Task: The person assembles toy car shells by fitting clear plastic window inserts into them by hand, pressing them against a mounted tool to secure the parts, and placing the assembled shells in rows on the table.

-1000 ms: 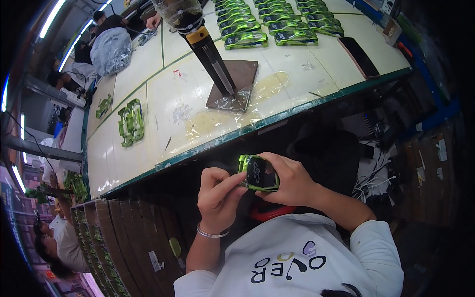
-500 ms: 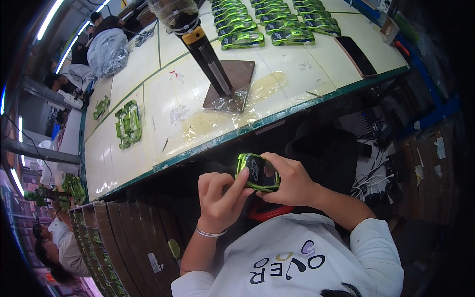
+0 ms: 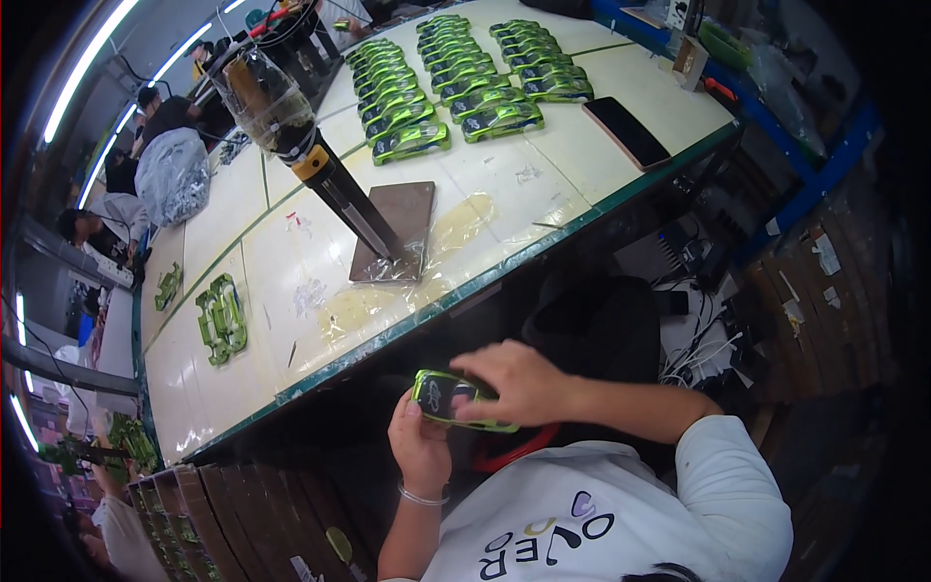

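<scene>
- The left hand (image 3: 419,448) holds a green toy car (image 3: 454,400) from below, close to the person's chest and under the edge of the surface (image 3: 291,291). Its fingers are closed around the left end of the car and the thumb lies on the top.
- The right hand (image 3: 519,383) covers the right part of the same car from above. Its fingers are bent over the dark window part, so this grip is also closed on the car.
- The car is held in the air between both hands; it does not touch the surface.
- A thin bracelet (image 3: 423,498) is on the left wrist.
- On the surface, in front of the person, a brown metal plate (image 3: 402,218) lies flat, and a tilted tool with a yellow ring (image 3: 315,165) stands with its tip on this plate.
- Further away on the surface, many green toy cars (image 3: 456,78) lie in tidy rows.
- A dark phone (image 3: 627,131) lies just beside these rows, near the right edge.
- To the left there is a small group of green parts (image 3: 221,318), well apart from the rows.
- Other people (image 3: 97,218) are at the far left end of the surface.
- Brown cartons (image 3: 208,529) stand below on the left side.
</scene>
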Demonstrator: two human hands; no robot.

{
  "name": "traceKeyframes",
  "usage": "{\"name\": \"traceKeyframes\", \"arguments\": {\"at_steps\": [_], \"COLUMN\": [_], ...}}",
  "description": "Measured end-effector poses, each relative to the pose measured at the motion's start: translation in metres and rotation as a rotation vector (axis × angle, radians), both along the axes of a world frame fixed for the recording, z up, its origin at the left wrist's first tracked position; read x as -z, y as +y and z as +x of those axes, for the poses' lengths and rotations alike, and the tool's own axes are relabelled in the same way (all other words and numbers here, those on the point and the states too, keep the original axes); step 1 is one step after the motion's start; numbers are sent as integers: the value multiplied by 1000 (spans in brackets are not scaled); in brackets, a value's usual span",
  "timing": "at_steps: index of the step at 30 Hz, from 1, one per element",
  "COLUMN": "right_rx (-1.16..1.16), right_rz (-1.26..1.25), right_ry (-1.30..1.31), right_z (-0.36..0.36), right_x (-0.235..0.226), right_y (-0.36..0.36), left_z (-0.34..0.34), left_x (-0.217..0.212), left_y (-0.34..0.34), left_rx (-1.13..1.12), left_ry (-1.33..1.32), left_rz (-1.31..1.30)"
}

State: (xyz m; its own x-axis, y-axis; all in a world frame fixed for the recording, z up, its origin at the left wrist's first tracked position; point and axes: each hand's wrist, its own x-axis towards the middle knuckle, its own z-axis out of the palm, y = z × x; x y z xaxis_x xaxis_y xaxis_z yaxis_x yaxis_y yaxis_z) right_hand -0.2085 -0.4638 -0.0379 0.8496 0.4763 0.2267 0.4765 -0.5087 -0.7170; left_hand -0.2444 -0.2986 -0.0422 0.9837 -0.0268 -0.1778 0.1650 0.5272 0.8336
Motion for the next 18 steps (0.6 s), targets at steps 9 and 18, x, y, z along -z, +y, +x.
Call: {"name": "traceKeyframes", "arguments": {"at_steps": [9, 18], "right_rx": [537, 346], "right_rz": [-243, -563], "right_ry": [-430, -522], "right_z": [199, 236], "right_x": [3, 9], "right_y": [-90, -97], "left_z": [-9, -20], "left_x": [10, 11], "left_y": [17, 26], "left_rx": [21, -11], "left_ry": [74, 120], "left_rz": [80, 88]}}
